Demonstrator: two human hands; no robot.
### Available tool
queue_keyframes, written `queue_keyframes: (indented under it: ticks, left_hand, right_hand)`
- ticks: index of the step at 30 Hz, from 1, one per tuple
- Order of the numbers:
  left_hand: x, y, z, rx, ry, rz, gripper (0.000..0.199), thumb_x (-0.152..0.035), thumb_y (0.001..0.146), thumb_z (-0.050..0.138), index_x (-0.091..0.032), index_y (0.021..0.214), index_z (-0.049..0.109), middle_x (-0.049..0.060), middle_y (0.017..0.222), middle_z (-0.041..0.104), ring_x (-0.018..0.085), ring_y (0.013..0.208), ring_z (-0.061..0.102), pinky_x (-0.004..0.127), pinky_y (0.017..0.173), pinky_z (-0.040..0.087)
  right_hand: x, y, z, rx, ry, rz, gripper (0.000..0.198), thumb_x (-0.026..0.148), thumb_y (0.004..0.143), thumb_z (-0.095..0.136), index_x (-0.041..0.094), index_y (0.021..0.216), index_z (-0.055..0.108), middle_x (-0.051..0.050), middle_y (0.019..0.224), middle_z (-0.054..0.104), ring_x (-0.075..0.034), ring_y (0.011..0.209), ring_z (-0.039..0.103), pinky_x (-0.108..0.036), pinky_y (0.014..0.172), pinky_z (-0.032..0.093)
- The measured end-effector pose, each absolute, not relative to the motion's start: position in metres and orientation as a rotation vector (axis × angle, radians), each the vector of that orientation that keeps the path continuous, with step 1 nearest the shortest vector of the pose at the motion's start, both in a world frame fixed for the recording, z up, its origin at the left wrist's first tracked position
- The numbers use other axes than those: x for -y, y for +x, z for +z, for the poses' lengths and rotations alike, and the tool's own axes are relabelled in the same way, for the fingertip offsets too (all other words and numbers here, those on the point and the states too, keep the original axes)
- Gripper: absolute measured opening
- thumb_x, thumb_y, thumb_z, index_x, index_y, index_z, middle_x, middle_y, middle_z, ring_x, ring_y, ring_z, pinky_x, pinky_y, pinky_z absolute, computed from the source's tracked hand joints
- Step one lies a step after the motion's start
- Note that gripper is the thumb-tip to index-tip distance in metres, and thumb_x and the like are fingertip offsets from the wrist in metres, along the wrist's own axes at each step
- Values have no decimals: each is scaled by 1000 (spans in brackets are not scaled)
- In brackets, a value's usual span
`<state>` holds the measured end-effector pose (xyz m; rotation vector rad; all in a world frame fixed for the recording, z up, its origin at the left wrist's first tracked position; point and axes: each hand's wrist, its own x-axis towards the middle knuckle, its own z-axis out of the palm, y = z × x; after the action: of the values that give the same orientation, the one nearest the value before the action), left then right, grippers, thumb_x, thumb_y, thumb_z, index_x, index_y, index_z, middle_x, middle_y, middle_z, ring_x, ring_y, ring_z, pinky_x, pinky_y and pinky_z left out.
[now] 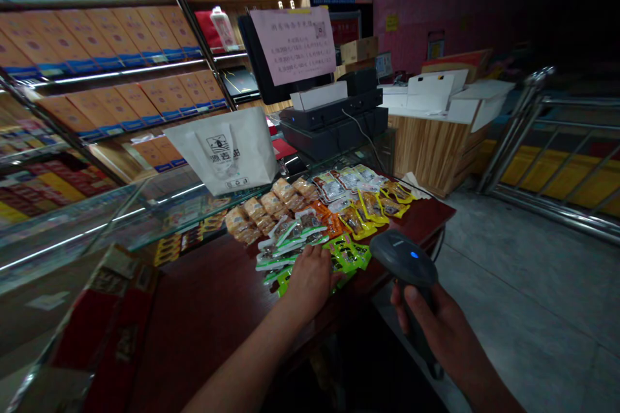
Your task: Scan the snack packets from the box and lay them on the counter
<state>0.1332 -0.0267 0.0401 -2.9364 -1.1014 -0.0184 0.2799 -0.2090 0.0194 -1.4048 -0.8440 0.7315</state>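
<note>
My right hand [431, 316] is wrapped around the handle of a dark barcode scanner [404, 258], whose head shows a lit blue spot. It is held in the air right of the dark red tabletop. My left hand [310, 277] reaches onto the spread of snack packets, its fingers bent and closed on a bright green snack packet [346, 255]; the fingertips are partly hidden. Just beyond it lie white-and-green snack packets [290, 235]. Farther back are tan wrapped packs [266, 206], orange packets [328, 218], yellow packets [356, 218] and silvery packets [329, 186].
A white paper bag [223, 148] stands on the glass counter [159, 206]. Behind it are a screen with a pink notice [293, 45] and a black till [334, 122]. Red boxes [106, 310] sit at the near left. Metal railings [557, 161] border the right.
</note>
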Motion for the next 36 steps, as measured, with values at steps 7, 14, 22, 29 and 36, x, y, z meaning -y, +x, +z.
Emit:
queue_keyframes:
  ticks: [7, 14, 22, 29, 36]
  left_hand:
    - [32, 133, 41, 1239, -2905, -122, 44, -36, 73, 84, -20, 105, 59, 12, 115, 63, 32, 111, 57, 43, 93, 47]
    - [33, 129, 40, 1503, -2944, -557, 40, -13, 75, 77, -20, 111, 60, 11, 112, 67, 29, 110, 60, 40, 94, 47]
    - [24, 81, 50, 1929, -2928, -1401, 18, -38, 81, 67, -21, 77, 67, 1, 72, 67, 17, 65, 59, 27, 62, 44]
    - [46, 30, 65, 2234, -2643, -2004, 32, -52, 78, 70, -21, 81, 62, -6, 55, 51, 10, 47, 42, 20, 47, 32]
    - [57, -4, 69, 2319, -2466, -2134, 37, -53, 77, 72, -19, 92, 66, -5, 54, 54, 11, 48, 46, 20, 47, 35]
  right_hand:
    - [208, 276, 19, 835, -1421, 749, 45, 64, 94, 54, 21, 87, 63, 2, 62, 62, -17, 55, 57, -30, 61, 46]
    - [208, 274, 19, 820, -1415, 752, 45, 63, 94, 56, 20, 88, 64, 2, 59, 62, -16, 54, 57, -29, 59, 47]
    - [206, 266, 21, 854, -1418, 773, 43, 63, 93, 55, 21, 84, 62, 3, 57, 60, -17, 53, 57, -30, 58, 46]
    - [195, 243, 19, 999, -1316, 876, 41, 59, 96, 54, 21, 86, 63, 2, 60, 60, -16, 56, 57, -28, 59, 46]
    - [184, 204, 25, 1143, -1267, 1087, 43, 63, 93, 58, 20, 92, 64, 1, 64, 62, -17, 59, 59, -28, 58, 47]
